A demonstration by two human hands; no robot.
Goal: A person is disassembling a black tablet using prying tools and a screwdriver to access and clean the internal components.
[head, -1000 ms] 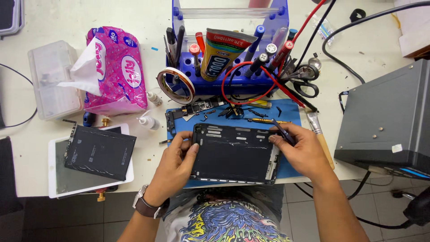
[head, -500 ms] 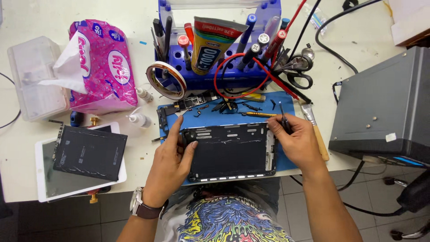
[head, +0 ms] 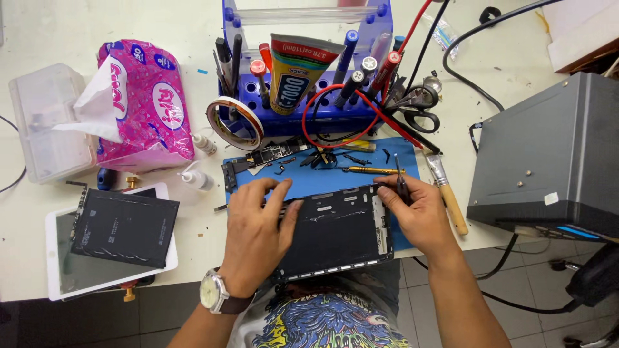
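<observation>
Black tablet shell (head: 338,235), left hand (head: 255,238) pressing flat, right hand (head: 419,212) pinching tweezers (head: 400,183)

White surface (head: 51,38) fills most of the view, evenly lit, no hard shadows. Its near edge runs across the lower part; below it, grey tiled floor (head: 548,316) w/ pale grout lines. Dark grey metal box (head: 548,154) sits at the right edge of the surface, partly overhanging the near edge. Black cables (head: 509,248) hang from there to the floor. Bottom right corner: part of a black chair base (head: 596,283). No walls or windows visible.
</observation>
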